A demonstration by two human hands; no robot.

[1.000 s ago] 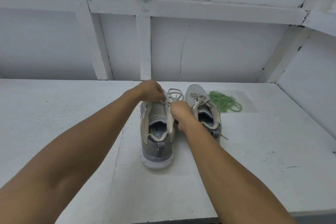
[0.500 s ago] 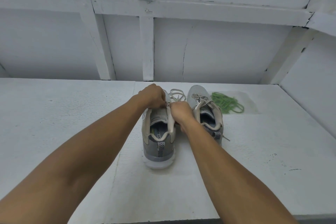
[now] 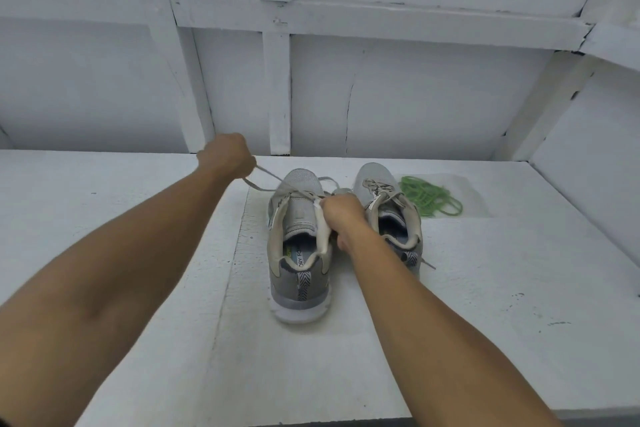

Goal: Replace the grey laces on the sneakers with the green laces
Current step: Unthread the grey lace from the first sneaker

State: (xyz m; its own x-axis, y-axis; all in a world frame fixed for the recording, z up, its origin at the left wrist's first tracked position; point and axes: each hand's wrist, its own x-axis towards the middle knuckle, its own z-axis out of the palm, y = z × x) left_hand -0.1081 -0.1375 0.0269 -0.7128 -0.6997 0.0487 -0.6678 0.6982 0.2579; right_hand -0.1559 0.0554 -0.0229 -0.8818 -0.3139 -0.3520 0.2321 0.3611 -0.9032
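**A:** Where are the two hands?

**B:** The left hand [image 3: 225,156] is raised beyond and to the left of the grey mesh sneaker with the white sole [image 3: 298,253]. Its grip is closed tight on a flat grey lace [image 3: 266,180], which runs in a stretched line from the fist to the eyelets near that sneaker's toe.

**A:** And the other one?

**B:** The right hand [image 3: 343,215] is on the right side of the same sneaker. Its grip is clamped on the beige edge beside the tongue, with the fingers curled over it.

**A:** What about the other shoe?

**B:** The second grey mesh sneaker [image 3: 391,218] stands just beside the first, on its right, with its heel toward the camera. A second grey lace [image 3: 375,185] is threaded through it. One end trails on the white painted tabletop [image 3: 485,288] by the heel.

**A:** Where are the replacements?

**B:** The bright green cord laces [image 3: 429,196] lie in a loose tangle on the tabletop. They are just right of the second sneaker's toe and apart from both hands.

**A:** And behind all that?

**B:** A white board wall [image 3: 415,97] with painted battens.
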